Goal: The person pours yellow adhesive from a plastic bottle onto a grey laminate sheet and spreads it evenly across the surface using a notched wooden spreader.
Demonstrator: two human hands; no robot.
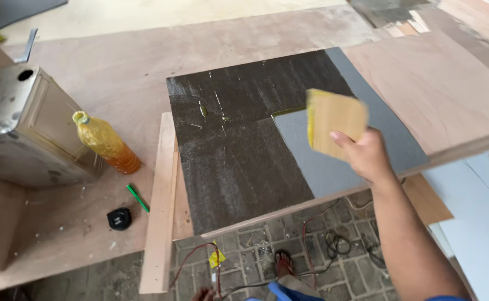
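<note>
Plywood counter [116, 67], glue-dark laminate sheet [239, 150] on top. Your right hand [367, 153] has fingers clamped on the wooden spreader [333, 122], tilted for scraping; glue bottle [106, 142] at 9 o'clock.

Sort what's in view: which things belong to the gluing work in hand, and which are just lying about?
In use: right hand holding the wooden spreader; grey panel, mostly glue-coated; bottle of yellow glue.
Lying about: tape measure; green pencil; metal tin; wooden strip; cables.
</note>
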